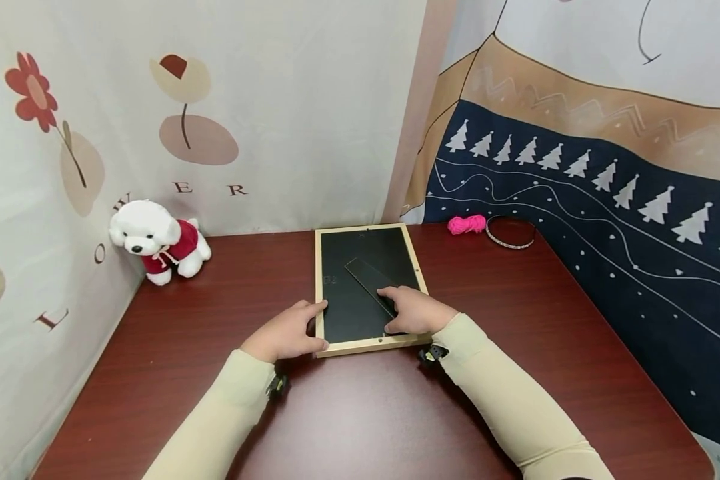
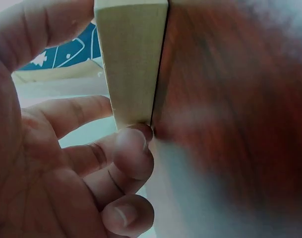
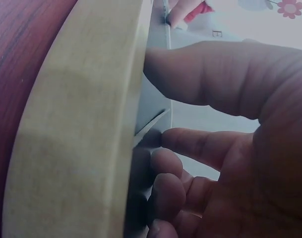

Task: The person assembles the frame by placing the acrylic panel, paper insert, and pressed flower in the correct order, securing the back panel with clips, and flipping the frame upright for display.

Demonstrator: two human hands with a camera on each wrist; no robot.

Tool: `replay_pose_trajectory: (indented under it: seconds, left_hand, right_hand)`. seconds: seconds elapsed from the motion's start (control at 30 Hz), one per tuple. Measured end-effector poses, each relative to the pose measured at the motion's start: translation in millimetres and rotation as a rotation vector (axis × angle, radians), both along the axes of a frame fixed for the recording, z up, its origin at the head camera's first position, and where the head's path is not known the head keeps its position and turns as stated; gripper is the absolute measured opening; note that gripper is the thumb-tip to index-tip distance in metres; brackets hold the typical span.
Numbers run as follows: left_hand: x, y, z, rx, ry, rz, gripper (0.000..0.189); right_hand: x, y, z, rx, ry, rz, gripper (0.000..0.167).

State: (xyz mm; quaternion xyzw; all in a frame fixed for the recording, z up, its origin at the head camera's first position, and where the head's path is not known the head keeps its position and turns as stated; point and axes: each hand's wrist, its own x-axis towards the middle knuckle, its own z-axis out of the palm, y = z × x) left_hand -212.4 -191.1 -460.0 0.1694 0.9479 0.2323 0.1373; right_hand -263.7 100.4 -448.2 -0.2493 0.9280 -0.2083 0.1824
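Note:
A picture frame with a pale wooden border lies face down on the dark red table, its black backing upward. A black stand flap slants across the backing. My left hand grips the frame's near left corner, thumb and fingers around the wooden edge. On the near right part of the backing rests my right hand. Its fingers lie bent against the flap, while the thumb stands apart, its tip at the backing. My right hand partly hides the flap's near end.
A white plush dog in a red top sits at the back left of the table. At the back right lie a bundle of pink yarn and a thin headband. Printed cloths hang behind and along the right.

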Motion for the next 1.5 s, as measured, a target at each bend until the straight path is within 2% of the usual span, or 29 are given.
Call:
replay_pose_trajectory:
  seconds: [0.17, 0.47, 0.63, 0.8, 0.93, 1.07, 1.23, 1.5]
  left_hand:
    - [-1.9, 6.8, 2.1, -0.067, 0.044, -0.003, 0.082]
    - [0.2, 19.7, 0.2, -0.140, 0.082, 0.018, 0.091]
    - [2.3, 22.2, 2.2, -0.166, 0.085, 0.026, 0.091]
    - [6.1, 23.4, 6.4, -0.176, 0.060, 0.053, 0.094]
    - [8.7, 22.2, 8.1, -0.172, 0.034, 0.094, 0.101]
    - [9.1, 20.4, 8.0, -0.167, 0.021, 0.115, 0.104]
    - [9.0, 18.8, 7.0, -0.162, 0.018, 0.114, 0.103]
    - [8.8, 19.5, 4.8, -0.144, 0.025, 0.119, 0.104]
  right_hand:
    - [0.8, 2.4, 0.8, -0.005, -0.006, -0.007, 0.080]
    - [2.1, 13.3, 1.2, -0.102, -0.052, -0.064, 0.074]
    - [4.4, 23.0, 0.7, -0.155, 0.020, -0.106, 0.066]
    - [4.9, 34.8, 9.8, -0.127, 0.097, -0.182, 0.067]
    - [3.5, 46.2, 14.6, -0.083, 0.089, -0.268, 0.078]
    - [2.5, 57.7, 7.9, -0.054, 0.061, -0.319, 0.080]
    - [4.1, 65.0, -1.2, -0.057, 0.067, -0.318, 0.072]
    - [14.4, 63.6, -4.4, -0.054, 0.112, -0.310, 0.057]
